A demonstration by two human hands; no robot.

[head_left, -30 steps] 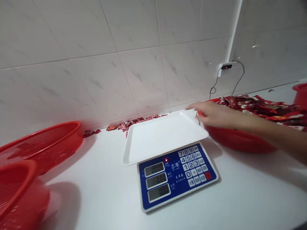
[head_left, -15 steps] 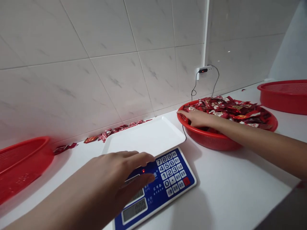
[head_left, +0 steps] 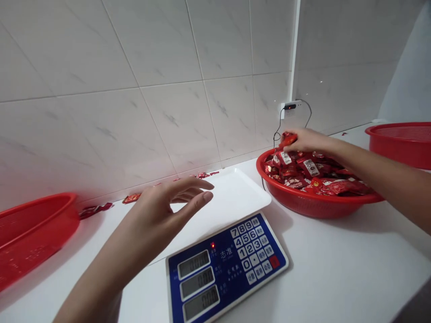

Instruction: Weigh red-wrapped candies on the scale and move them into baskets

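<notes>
My right hand (head_left: 308, 139) grips a small red wrapped snack packet (head_left: 288, 141) just above a red plastic basin (head_left: 303, 208). Similar glossy red packets (head_left: 311, 168) are heaped in the basin, some with white labels. My left hand (head_left: 168, 206) hovers over the digital scale, its thumb and fingers apart and holding nothing. Below it lie the scale's bare white pan (head_left: 239, 193) and its blue panel (head_left: 232, 269), with a number keypad and three grey displays. The digits look like zeros.
A red basket (head_left: 37, 242) stands at the left and another red basket (head_left: 397, 146) at the far right. Loose red packets (head_left: 96, 210) lie along the tiled wall. A power socket (head_left: 290, 106) with cables is on the wall behind the basin.
My right hand has risen from the basin's left side with a packet in its fingers. My left hand has lifted off the scale's panel area and opened wider. The view has shifted slightly.
</notes>
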